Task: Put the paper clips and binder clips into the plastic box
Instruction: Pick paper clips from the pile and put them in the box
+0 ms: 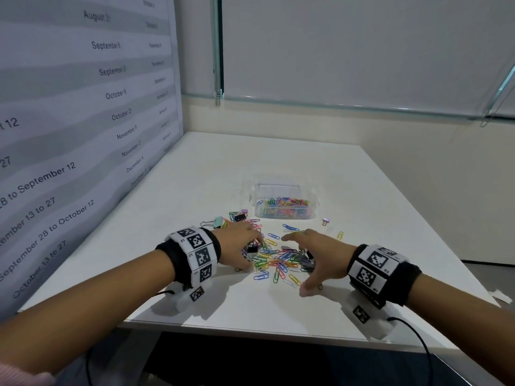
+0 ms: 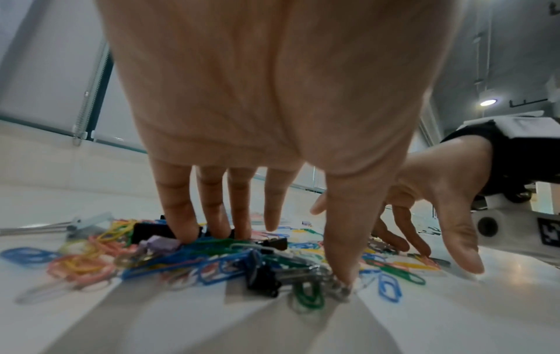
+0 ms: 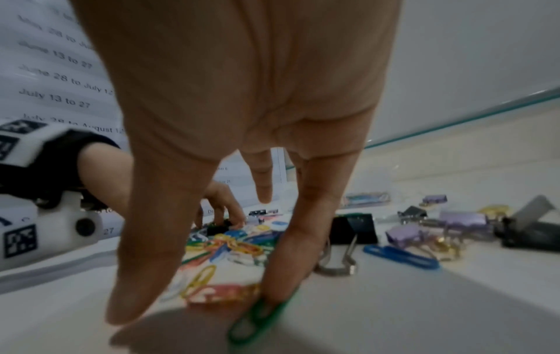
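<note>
A heap of coloured paper clips (image 1: 274, 260) mixed with small binder clips lies on the white table (image 1: 278, 160). Behind it stands the clear plastic box (image 1: 284, 203), holding several paper clips. My left hand (image 1: 254, 252) is spread over the heap's left side; its fingertips (image 2: 185, 232) press on black binder clips (image 2: 151, 231) and the thumb touches a metal clip handle (image 2: 340, 285). My right hand (image 1: 295, 263) is spread over the right side, one fingertip on a green paper clip (image 3: 260, 318). Neither hand holds anything.
More binder clips (image 1: 239, 217) and a mint one (image 1: 218, 222) lie left of the box; a lilac one (image 1: 325, 220) sits to its right. A black binder clip (image 3: 357, 230) and lilac ones (image 3: 406, 233) lie past my right fingers. A printed wall panel (image 1: 83, 135) borders the table's left.
</note>
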`<state>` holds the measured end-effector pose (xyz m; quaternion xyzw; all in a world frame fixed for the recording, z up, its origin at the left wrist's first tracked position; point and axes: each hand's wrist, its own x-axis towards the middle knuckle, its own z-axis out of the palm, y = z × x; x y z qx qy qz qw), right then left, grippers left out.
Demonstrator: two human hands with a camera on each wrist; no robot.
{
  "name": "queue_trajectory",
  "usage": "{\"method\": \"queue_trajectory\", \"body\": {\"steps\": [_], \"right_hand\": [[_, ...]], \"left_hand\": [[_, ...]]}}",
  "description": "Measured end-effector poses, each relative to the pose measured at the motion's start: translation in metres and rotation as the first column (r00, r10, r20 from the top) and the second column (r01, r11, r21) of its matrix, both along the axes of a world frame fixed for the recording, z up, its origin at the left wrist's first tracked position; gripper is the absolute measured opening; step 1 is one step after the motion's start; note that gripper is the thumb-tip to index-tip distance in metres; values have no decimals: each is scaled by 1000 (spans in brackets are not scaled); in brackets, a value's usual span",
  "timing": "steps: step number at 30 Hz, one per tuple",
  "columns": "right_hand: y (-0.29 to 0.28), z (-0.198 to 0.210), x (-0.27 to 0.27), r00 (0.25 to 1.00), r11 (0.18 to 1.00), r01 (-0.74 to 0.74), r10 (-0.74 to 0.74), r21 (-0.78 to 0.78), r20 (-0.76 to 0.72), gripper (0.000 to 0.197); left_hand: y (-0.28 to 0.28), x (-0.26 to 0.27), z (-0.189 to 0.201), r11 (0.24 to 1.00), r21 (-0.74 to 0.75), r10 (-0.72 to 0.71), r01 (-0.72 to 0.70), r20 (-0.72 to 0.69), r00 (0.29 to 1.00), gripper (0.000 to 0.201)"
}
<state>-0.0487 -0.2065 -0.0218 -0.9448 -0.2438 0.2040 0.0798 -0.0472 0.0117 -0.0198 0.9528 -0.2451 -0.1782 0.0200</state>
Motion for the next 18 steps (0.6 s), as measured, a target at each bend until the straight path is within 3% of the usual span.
{"method": "queue_trajectory", "body": {"steps": [4, 7, 10, 14, 18], "right_hand": [[9, -4, 8, 999, 998, 35, -35, -55, -2, 102], [18, 0, 11, 1000, 997, -1, 1, -71, 6, 79], [24, 1, 12, 1000, 1000, -16, 16, 11, -14, 52], [24, -2, 9, 998, 996, -55, 55, 73, 4, 19], [20, 0, 11, 998, 997, -46, 43, 57, 52, 12]], "left_hand": [[-5, -1, 1, 1000, -20, 1, 0, 79, 997, 76], [-15, -1, 1, 999, -24, -31, 32, 43, 999, 80], [-23, -4, -1, 996, 33, -76, 77, -32, 997, 83], [-30, -7, -4, 996, 22, -89, 90, -17, 996, 71], [-38, -5, -2, 993, -78, -95, 93, -16, 995, 54]]}}
